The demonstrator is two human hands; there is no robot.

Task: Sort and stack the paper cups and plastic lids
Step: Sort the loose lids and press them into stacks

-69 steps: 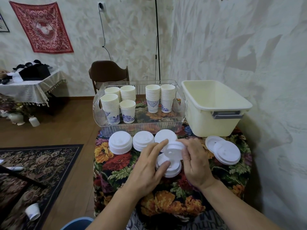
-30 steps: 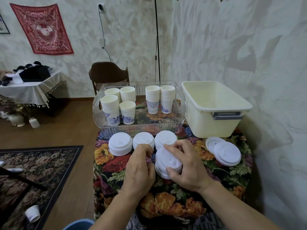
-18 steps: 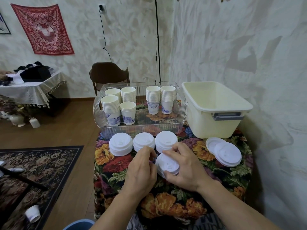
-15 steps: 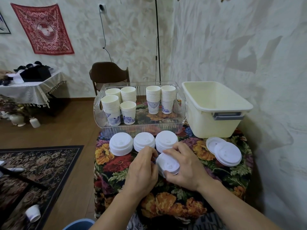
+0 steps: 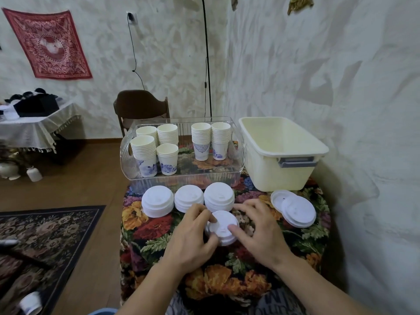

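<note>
At the centre of the frame both hands closed on a short stack of white lids point(image 5: 223, 226) resting on the floral tablecloth point(image 5: 154, 228). The left hand point(image 5: 191, 244) curled its fingers round the stack's left edge; the right hand point(image 5: 261, 230) gripped the right edge, thumb on top. Just above stood three more lid stacks point(image 5: 188, 198), with loose lids point(image 5: 297, 211) at right. Cup stacks point(image 5: 156, 146) filled the clear tray point(image 5: 236, 173) beside a cream tub point(image 5: 281, 153).
</note>
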